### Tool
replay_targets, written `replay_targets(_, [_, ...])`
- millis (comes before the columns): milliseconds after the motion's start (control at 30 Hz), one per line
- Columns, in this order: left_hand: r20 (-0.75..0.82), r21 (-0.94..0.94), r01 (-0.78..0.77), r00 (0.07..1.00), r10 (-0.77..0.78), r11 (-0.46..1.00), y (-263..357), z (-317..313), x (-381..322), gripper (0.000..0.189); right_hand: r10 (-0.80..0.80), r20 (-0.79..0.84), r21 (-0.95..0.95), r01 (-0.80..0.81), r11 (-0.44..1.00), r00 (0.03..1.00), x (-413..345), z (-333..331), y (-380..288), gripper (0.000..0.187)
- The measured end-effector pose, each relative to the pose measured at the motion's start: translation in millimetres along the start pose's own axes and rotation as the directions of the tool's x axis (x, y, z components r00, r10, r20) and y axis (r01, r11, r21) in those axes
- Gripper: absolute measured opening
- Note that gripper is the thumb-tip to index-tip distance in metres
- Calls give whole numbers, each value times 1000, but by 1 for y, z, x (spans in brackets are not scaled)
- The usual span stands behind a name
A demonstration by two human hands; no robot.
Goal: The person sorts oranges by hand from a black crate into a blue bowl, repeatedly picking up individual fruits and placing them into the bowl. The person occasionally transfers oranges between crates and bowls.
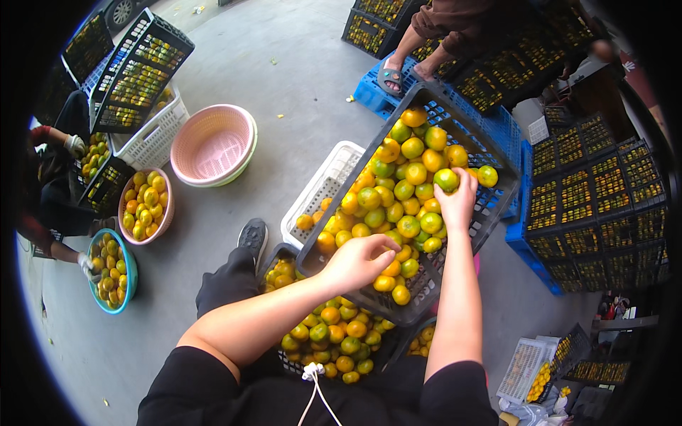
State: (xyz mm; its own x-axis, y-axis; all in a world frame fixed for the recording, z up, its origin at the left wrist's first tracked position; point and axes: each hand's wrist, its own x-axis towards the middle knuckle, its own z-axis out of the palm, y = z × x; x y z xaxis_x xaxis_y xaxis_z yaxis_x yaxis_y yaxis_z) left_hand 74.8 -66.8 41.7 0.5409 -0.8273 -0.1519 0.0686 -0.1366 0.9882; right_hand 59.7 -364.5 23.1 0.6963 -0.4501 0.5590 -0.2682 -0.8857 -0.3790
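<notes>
A black plastic crate [501, 207] of green and orange citrus fruit stands before me, with bare slotted bottom showing at its right and lower parts. My right hand [459, 198] has its fingers around a green-yellow citrus fruit [446, 181] near the crate's right side. Over the lower left of the heap is my left hand [363, 262], its fingers bent and thumb near the forefinger; whether something is between them cannot be told. Nearer my body, a second heap of citrus fruit [350, 345] lies in another black crate, partly hidden by my left arm.
A white plastic crate [305, 205] holding some fruit adjoins the black crate. Left stand pink baskets [213, 144] and a blue basin [133, 277], where a gloved person handles fruit. Another person stands on a blue pallet [373, 88]. Stacked fruit crates [591, 186] are at right.
</notes>
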Motion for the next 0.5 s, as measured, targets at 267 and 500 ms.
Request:
replay_targets(267, [335, -899, 381, 916, -223, 217, -12, 6, 4, 54, -186, 544, 712, -333, 619, 818, -45, -42, -68, 59])
replay_targets(500, [181, -964, 197, 978, -100, 178, -14, -7, 8, 43, -85, 75, 12, 85, 996, 994, 54, 58, 4, 62])
